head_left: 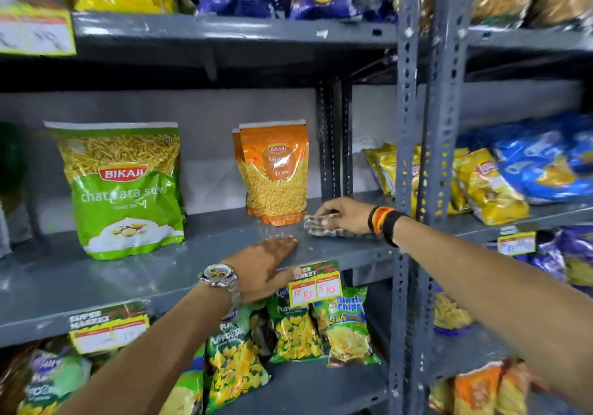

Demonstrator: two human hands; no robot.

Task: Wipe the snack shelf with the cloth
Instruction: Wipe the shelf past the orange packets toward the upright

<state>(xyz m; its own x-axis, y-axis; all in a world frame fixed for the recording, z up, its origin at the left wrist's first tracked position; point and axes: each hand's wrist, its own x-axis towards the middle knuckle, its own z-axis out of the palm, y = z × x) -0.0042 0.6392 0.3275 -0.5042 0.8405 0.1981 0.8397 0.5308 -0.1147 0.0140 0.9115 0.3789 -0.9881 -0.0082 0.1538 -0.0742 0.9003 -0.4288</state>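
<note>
1. Cloth (333,228): lying bunched on the grey snack shelf (160,273), at its right end, just beside the orange pouch (274,173); the right hand (345,217) is gripping it, fingers curled over it.
2. Left hand (261,265): resting flat on the shelf's front edge, fingers straight, holding nothing.
3. Progress: judging by crumbs lying between the hands, wiping is underway, not finished; the stretch toward the green pouch (123,190) is probably remaining.

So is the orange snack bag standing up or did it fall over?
Standing up. The orange snack bag sits on its base on the grey shelf, top edge uppermost, label upright, beside the cloth.
</note>
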